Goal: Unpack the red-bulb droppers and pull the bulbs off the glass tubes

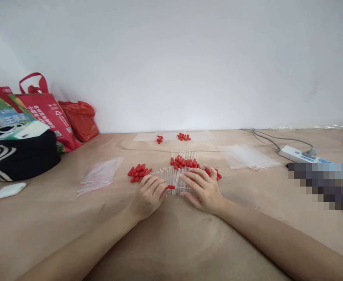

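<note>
A row of clear plastic tubes point(171, 175) lies on the wooden table point(171, 242) in front of me. My left hand point(148, 195) is curled, pinching a small red cap point(170, 187) at the row's near edge. My right hand point(202, 189) lies on the right part of the tubes with fingers stretched and slightly spread. A heap of loose red caps point(138, 171) lies just left of the tubes. Behind them lie capped tubes point(184, 160) with red ends, and a few more red caps point(216, 173) show past my right hand.
Clear zip bags lie at the left point(99, 175), right point(247, 157) and back point(174, 136), the back one with a few red caps. Red shopping bags point(47, 111) and a black bag point(19, 156) stand far left. A power strip point(301, 155) with cable lies right.
</note>
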A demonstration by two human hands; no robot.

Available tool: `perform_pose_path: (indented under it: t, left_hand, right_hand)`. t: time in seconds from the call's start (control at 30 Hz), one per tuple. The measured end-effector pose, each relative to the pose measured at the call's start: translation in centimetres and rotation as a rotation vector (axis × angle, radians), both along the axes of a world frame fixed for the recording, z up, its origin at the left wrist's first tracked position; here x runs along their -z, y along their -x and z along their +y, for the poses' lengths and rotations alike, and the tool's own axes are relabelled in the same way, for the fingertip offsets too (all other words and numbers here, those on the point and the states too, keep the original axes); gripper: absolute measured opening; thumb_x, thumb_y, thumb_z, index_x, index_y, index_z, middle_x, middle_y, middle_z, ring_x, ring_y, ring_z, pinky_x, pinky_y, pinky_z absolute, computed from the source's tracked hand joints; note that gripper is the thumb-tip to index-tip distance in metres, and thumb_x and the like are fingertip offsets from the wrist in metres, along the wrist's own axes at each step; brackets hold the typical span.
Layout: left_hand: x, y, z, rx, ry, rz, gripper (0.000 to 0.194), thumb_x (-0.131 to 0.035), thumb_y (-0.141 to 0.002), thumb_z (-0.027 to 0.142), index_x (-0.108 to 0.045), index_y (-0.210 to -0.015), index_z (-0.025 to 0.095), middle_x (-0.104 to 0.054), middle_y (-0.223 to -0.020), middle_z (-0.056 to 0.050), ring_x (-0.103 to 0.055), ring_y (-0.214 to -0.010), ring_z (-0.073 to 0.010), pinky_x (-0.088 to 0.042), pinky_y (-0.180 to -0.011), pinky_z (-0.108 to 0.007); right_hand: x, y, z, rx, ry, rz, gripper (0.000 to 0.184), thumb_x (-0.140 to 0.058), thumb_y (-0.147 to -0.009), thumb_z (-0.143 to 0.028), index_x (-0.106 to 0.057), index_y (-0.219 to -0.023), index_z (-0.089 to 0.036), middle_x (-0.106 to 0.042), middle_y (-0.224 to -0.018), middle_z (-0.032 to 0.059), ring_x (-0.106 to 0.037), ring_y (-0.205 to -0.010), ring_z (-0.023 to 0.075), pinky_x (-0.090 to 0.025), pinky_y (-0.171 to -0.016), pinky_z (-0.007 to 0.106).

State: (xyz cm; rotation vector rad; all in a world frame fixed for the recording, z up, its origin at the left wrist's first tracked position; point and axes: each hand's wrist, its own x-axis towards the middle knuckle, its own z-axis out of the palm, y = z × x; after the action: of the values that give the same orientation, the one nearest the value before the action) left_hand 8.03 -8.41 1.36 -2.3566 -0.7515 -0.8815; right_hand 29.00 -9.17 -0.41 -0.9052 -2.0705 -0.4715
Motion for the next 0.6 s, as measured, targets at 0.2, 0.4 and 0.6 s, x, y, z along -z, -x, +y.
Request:
perform_pose_path:
  t: [0.2,0.4,0.6]
  left_hand:
    - [0.45,-0.29,-0.29,0.087,0.090,-0.088,0.004,-0.049,-0.080,0.018,-0.053,-0.083,0.016,-0.063,-0.076,-0.003,-0.055,-0.073,-0.0147,-0.039,-0.075,-0.031]
    - [0.68,-0.08,0.02,0.134,0.110,-0.024,0.016,-0.046,-0.084,0.027,-0.059,-0.091,0.020,-0.065,-0.092,-0.003,-0.055,-0.091,-0.0172,-0.035,-0.087,-0.036]
    - [0.57,0.03,-0.46,0.135,0.111,-0.004,0.014,-0.048,-0.083,0.023,-0.059,-0.074,0.021,-0.066,-0.074,0.003,-0.057,-0.079,-0.0136,-0.031,-0.090,-0.037]
  right_hand:
    - [0.46,0.44,0.12,-0.051,0.026,-0.056,0.019,-0.047,-0.083,-0.032,-0.064,-0.086,-0.025,-0.057,-0.058,-0.0035,-0.047,-0.067,0.0105,-0.017,-0.092,0.041]
    - [0.29,0.54,-0.04,-0.074,0.028,-0.095,0.020,-0.046,-0.083,-0.031,-0.064,-0.080,-0.024,-0.055,-0.055,-0.0034,-0.045,-0.064,0.0097,-0.018,-0.089,0.039]
    - [0.13,0.41,-0.36,-0.093,0.043,-0.147,0.023,-0.044,-0.083,-0.031,-0.063,-0.073,-0.024,-0.052,-0.052,-0.0040,-0.043,-0.064,0.0096,-0.017,-0.087,0.039]
